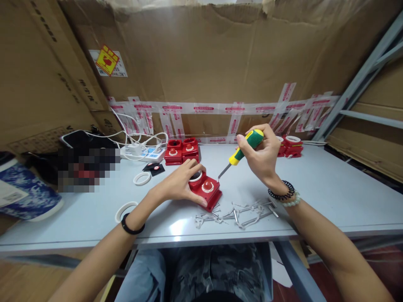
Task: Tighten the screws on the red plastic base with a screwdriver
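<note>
My left hand (184,182) grips a red block-shaped part (211,196) on the table, thumb along its front edge and fingers over the back. A red dome with a whitish ring sits on the part's top, and a round dark opening with a white rim shows under my fingers. My right hand (263,154) is wrapped round a screwdriver (242,149) with a green and yellow handle. Its shaft slants down left, and the tip meets a small screw at the part's right back corner. Just in front lie loose screws (215,213) and metal rods (252,209) among whitish strands.
More red parts (181,152) stand at the back, with others (291,147) at the back right. White rings (142,178), a power strip (151,153) with tangled cables and a blue-white cylinder (27,193) are on the left. Taped cardboard (201,63) walls the rear.
</note>
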Available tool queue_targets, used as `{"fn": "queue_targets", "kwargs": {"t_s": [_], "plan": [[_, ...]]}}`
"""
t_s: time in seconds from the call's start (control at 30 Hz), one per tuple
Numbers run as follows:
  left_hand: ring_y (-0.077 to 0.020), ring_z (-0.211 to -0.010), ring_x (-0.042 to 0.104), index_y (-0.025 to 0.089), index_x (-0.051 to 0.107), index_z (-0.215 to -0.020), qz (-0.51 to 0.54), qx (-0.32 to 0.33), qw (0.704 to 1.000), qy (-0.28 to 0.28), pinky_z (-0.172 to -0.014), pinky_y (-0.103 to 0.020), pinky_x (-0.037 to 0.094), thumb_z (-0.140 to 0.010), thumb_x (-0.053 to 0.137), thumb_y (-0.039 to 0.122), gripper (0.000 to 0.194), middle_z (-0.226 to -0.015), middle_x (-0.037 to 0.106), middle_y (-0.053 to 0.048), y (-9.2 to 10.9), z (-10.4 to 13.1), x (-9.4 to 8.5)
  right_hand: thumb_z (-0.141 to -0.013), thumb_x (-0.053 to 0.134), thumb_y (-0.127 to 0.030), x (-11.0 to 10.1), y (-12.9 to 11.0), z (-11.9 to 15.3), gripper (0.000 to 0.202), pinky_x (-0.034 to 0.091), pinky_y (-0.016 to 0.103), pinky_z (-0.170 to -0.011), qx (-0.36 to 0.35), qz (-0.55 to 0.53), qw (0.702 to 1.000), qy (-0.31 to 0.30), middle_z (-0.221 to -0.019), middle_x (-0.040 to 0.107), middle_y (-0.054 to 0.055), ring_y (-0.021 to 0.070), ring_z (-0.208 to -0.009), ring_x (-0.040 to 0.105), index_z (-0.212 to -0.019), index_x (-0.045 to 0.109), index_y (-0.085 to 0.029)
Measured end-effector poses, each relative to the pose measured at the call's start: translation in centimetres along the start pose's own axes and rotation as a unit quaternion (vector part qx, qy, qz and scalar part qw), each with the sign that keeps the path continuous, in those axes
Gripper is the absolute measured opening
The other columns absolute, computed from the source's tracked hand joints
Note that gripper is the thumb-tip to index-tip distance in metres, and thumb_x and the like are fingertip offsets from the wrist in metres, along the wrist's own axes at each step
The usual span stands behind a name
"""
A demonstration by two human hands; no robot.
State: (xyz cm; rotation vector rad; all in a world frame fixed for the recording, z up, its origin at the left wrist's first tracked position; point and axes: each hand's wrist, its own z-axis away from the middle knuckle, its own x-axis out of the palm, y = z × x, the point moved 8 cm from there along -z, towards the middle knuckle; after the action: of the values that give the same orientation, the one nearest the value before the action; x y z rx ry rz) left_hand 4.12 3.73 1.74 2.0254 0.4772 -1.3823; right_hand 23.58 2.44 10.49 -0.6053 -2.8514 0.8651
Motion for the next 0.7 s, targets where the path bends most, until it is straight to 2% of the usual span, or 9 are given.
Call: {"fn": "queue_targets", "kwargs": {"t_s": [0.57,0.7], "plan": [[-0.0272,-0.096,0.047,0.021,0.052,-0.107,-0.003,0.0,1.0,0.003,-0.085,-0.041,0.044,-0.053,0.069,0.078,0.08,-0.102,0.046,-0.007,-0.04,0.01,0.06,-0.074,0.07,-0.024,0.17,-0.68,0.02,0.022,0.045,0.019,-0.043,-0.038,-0.007,0.999,-0.001,-0.065,0.049,-0.007,0.0069,-0.05,0.054,-0.078,0.049,-0.022],[-0.0272,-0.096,0.047,0.02,0.052,-0.107,-0.006,0.002,1.0,0.002,-0.085,-0.041,0.044,-0.054,0.069,0.078,0.08,-0.102,0.046,-0.007,-0.01,0.03,0.1,-0.073,0.071,-0.024,0.35,-0.49,0.1,0.022,0.046,0.02,-0.044,-0.027,-0.016,0.999,-0.01,-0.065,0.05,-0.007,0.0078,-0.051,0.055,-0.079,0.049,-0.022]]}}
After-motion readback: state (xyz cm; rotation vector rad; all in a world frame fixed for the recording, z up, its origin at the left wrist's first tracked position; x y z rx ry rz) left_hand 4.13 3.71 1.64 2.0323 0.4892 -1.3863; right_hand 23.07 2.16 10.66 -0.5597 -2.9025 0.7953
